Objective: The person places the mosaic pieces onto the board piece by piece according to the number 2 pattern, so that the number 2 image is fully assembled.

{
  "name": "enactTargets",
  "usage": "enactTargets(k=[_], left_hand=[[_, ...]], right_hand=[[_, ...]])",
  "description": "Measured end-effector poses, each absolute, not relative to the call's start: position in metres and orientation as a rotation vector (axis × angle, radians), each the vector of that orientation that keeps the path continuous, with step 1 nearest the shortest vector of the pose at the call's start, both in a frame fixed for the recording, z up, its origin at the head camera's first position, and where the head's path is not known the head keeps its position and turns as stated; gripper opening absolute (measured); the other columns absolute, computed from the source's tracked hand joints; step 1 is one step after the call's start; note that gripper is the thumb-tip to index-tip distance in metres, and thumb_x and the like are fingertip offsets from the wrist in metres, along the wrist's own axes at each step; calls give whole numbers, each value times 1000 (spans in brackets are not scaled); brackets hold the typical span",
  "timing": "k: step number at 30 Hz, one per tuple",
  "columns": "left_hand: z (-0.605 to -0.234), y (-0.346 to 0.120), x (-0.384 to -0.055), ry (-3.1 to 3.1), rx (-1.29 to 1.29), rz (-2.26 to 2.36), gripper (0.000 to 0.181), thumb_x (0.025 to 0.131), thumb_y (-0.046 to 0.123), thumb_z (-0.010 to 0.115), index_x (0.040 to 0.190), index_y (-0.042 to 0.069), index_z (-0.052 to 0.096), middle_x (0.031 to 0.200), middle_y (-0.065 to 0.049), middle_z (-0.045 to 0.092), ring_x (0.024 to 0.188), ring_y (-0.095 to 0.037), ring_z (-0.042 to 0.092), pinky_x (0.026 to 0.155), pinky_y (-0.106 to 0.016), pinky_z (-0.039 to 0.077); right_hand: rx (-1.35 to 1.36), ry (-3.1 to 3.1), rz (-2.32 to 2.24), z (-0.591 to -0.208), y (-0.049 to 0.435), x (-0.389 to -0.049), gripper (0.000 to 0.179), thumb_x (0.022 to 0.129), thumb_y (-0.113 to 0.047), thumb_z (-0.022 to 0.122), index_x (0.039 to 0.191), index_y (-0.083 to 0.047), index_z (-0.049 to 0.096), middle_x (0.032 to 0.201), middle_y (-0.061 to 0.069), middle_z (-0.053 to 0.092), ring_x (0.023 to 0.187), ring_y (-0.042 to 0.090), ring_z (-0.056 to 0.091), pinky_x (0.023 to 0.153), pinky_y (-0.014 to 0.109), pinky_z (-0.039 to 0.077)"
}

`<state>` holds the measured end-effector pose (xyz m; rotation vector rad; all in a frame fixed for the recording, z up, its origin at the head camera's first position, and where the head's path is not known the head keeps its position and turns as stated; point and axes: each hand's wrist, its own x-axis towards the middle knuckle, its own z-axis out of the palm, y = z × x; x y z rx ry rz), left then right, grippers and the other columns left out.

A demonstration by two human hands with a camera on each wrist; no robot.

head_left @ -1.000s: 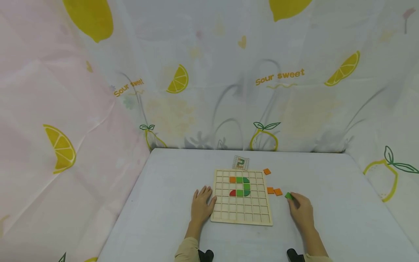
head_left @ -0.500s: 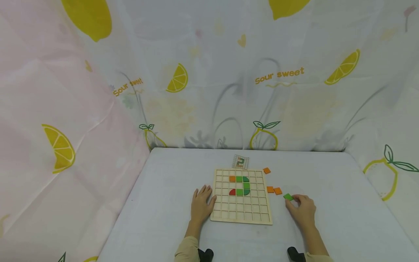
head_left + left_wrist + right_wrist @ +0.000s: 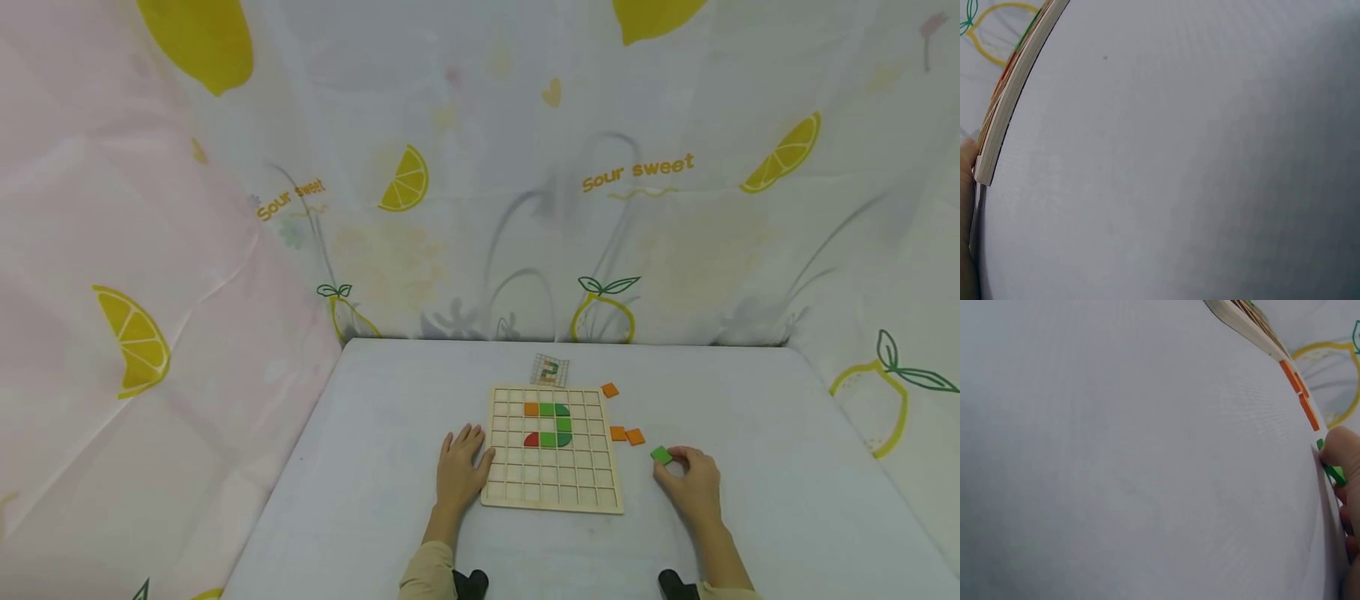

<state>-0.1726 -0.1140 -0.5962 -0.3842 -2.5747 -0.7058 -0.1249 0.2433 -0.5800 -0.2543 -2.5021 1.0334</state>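
Observation:
A square wooden grid board (image 3: 551,487) lies on the white table in the head view. Set in its cells are an orange tile (image 3: 531,409), several green tiles (image 3: 563,425), and a red rounded tile (image 3: 532,440). My left hand (image 3: 459,471) lies flat with straight fingers, its thumb along the board's left edge. To the right of the board my right hand (image 3: 692,483) pinches a green square tile (image 3: 661,455) between thumb and fingers. In the right wrist view the same green tile (image 3: 1335,474) is partly hidden behind the thumb.
Two orange tiles (image 3: 635,437) lie between the board and my right hand. Another orange tile (image 3: 610,389) is by the board's far right corner. Behind the board lies a small grid card (image 3: 550,371) with a printed figure. A lemon-patterned curtain (image 3: 480,167) hangs behind the table.
The green tile in my right hand has turned and shifted slightly nearer to me, and more of it shows now. My left hand and the board have stayed put.

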Motion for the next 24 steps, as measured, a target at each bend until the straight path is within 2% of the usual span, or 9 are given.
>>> enactTargets(k=[11, 20, 24], left_hand=[[-593, -113, -172, -2562, -384, -715, 35, 84, 22, 67, 109, -2, 68, 116, -14, 66, 115, -33, 57, 102, -56, 36], [-593, -114, -173, -2586, -367, -712, 35, 84, 23, 67, 110, -1, 67, 117, -13, 65, 116, -32, 56, 104, -55, 35], [-595, -114, -172, -2593, -364, -719, 35, 85, 23, 66, 110, -1, 67, 118, -13, 65, 117, -32, 56, 104, -55, 34]], right_hand=[[-177, -2448, 978, -584, 244, -127, 27, 71, 2, 68, 96, 12, 66, 92, 29, 66, 90, 43, 59, 80, 54, 46], [-168, -2340, 894, -587, 240, -129, 20, 72, 8, 63, 90, 13, 67, 82, 27, 66, 78, 43, 60, 69, 51, 48], [-147, -2341, 919, -585, 236, -128, 20, 75, 9, 61, 93, 13, 66, 84, 28, 65, 81, 43, 59, 69, 50, 47]])
